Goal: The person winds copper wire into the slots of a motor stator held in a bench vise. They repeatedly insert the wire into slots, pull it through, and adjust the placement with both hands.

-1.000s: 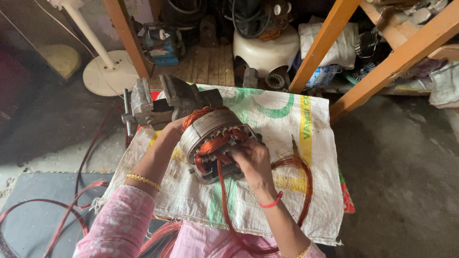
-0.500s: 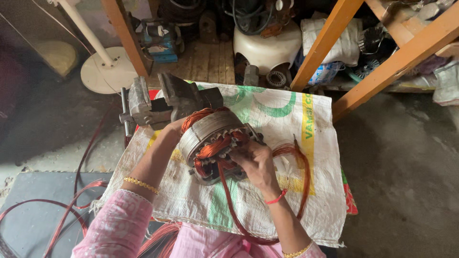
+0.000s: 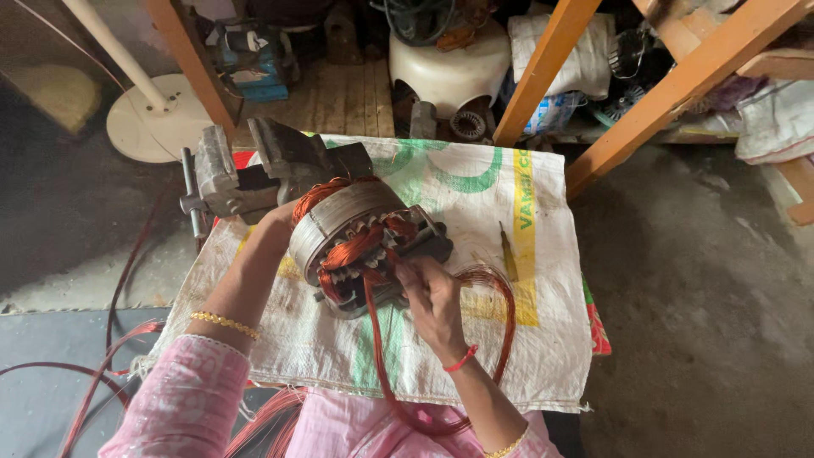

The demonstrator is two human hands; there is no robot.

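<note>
A grey motor stator [image 3: 352, 222] wound with copper wire lies tilted on a white woven sack [image 3: 475, 339]. My left hand [image 3: 275, 219] grips its upper left side, mostly hidden behind the core. My right hand [image 3: 432, 298] pinches a bundle of copper wire [image 3: 377, 339] at the stator's open face. The bundle loops down past my lap and back up to the right in a wide arc [image 3: 507, 305].
A grey bench vise [image 3: 254, 174] stands at the sack's far left corner. A small tool [image 3: 508, 253] lies on the sack to the right. Orange wooden frame legs [image 3: 543, 72], a white fan base [image 3: 161, 119] and motor parts crowd the back. Red wire [image 3: 93, 373] trails on the floor at left.
My right hand has shifted slightly on the wire at the stator's face, and the wire loop has swung a little. The left hand keeps its hold.
</note>
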